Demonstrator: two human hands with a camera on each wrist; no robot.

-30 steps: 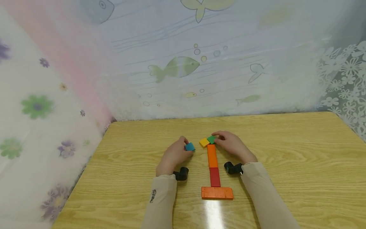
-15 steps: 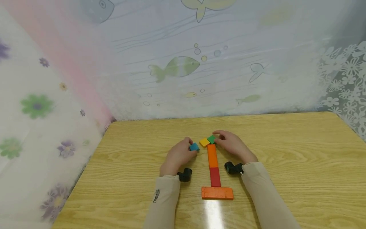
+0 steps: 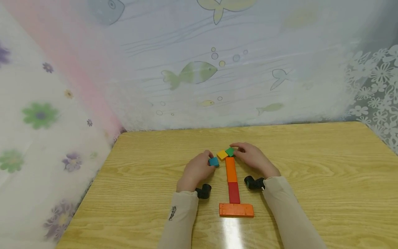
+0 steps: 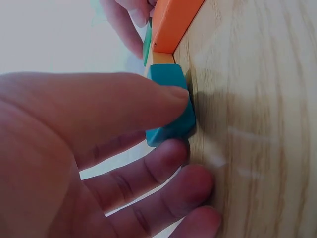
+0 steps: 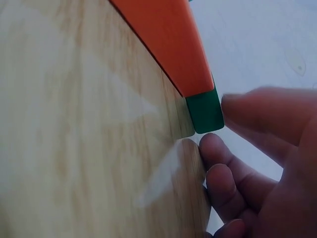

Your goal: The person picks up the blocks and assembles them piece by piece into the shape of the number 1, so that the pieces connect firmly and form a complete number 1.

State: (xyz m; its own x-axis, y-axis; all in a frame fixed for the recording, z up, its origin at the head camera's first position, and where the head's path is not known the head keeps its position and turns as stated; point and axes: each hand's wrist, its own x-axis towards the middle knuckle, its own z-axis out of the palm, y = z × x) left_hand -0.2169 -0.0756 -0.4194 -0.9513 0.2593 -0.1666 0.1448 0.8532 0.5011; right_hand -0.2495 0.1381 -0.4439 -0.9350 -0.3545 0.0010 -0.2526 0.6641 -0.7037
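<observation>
My left hand [image 3: 198, 170] pinches a small blue block [image 3: 214, 162] between thumb and fingers, low over the table. In the left wrist view the thumb lies across the blue block [image 4: 171, 79]. A yellow block [image 3: 222, 155] and a green block [image 3: 230, 151] lie corner-turned and touching at the far end of an orange bar [image 3: 231, 169]. My right hand [image 3: 253, 157] holds the green block at its right side, thumb near and index finger behind. In the right wrist view the thumb meets the green block [image 5: 205, 113], with other fingertips close below it.
Nearer me, a red block [image 3: 234, 192] continues the line from the orange bar. An orange crosspiece [image 3: 236, 210] lies across its near end. All rest on a wooden table [image 3: 140, 207], with a fish-patterned curtain [image 3: 186, 97] behind.
My left hand has moved right with the blue block, closer to the yellow block and the orange bar. The right hand has stayed almost still at the green block.
</observation>
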